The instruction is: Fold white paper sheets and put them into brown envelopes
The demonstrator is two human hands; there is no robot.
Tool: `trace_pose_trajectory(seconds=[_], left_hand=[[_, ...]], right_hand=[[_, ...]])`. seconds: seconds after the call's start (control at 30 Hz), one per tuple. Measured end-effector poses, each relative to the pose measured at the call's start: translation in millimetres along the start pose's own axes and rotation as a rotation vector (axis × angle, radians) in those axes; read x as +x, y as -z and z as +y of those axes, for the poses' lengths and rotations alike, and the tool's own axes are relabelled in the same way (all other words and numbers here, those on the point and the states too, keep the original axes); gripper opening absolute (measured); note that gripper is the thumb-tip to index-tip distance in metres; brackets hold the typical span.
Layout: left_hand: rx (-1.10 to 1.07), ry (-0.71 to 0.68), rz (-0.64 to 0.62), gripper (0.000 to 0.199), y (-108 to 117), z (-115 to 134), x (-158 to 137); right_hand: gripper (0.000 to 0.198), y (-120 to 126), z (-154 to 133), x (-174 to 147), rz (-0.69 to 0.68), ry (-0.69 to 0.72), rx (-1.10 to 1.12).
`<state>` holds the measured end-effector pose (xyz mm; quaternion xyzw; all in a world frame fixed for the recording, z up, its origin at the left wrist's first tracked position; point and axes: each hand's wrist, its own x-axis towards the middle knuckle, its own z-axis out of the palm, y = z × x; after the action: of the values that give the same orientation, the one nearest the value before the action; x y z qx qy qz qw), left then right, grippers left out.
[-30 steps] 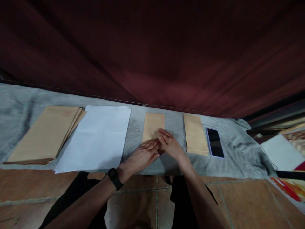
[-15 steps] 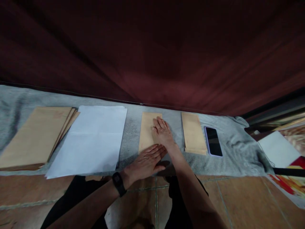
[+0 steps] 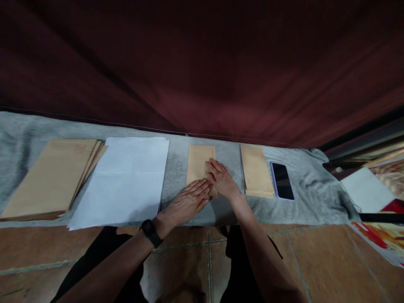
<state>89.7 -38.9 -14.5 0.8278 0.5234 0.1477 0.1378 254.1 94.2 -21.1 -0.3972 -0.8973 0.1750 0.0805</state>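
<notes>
A small brown paper envelope (image 3: 198,158) lies flat on the grey cloth, its lower part covered by both hands. My left hand (image 3: 191,198), with a black watch on the wrist, rests across the envelope's lower end, fingers stretched out. Along its right edge lies my right hand (image 3: 222,179), palm down with the fingers extended. The fingertips of the left hand meet the right hand near the thumb. To the right is a small stack of similar brown envelopes (image 3: 257,170), apart from both hands.
White paper sheets (image 3: 123,181) lie left of the hands, beside large brown envelopes (image 3: 52,176). A phone (image 3: 283,181) in a lilac case sits at the right. Grey cloth (image 3: 315,189) covers the surface; a dark red curtain (image 3: 205,84) hangs behind.
My left hand has slid slightly up and left over the envelope's lower end. My right hand has shifted a little right and down, uncovering more of the envelope's top.
</notes>
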Motion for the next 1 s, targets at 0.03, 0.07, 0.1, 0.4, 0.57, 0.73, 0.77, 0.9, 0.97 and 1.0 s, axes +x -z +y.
trace_pose_trajectory(seconds=[0.03,0.07,0.1,0.4,0.57,0.73,0.77,0.9,0.97,1.0], left_hand=[[0.027,0.007,0.003,0.053,-3,-2,0],[0.048,0.012,0.008,0.054,-6,-3,1],[0.065,0.016,0.014,0.055,-8,-3,2],[0.087,0.068,0.061,0.057,-8,-12,25],[0.110,0.105,0.067,0.058,-13,-22,41],[0.130,0.144,0.077,0.058,-13,-29,58],[0.135,0.146,0.080,0.058,-12,-30,63],[0.158,0.167,0.090,0.058,-11,-38,88],[0.163,0.190,0.098,0.058,-12,-43,102],[0.165,0.198,0.100,0.058,-12,-45,108]], right_hand=[[0.054,1,2,-3,-0.009,0.010,0.006],[0.053,1,4,-6,-0.017,0.020,0.012],[0.053,2,5,-8,-0.023,0.028,0.020],[0.047,15,13,-8,0.043,0.042,0.164],[0.037,22,17,-4,0.078,-0.056,0.176],[0.030,24,17,-3,0.064,-0.110,0.087],[0.029,25,17,-4,0.052,-0.119,0.073],[0.027,31,15,-8,-0.005,-0.125,0.085],[0.025,34,14,-11,-0.040,-0.119,0.110],[0.023,35,14,-12,-0.056,-0.119,0.119]])
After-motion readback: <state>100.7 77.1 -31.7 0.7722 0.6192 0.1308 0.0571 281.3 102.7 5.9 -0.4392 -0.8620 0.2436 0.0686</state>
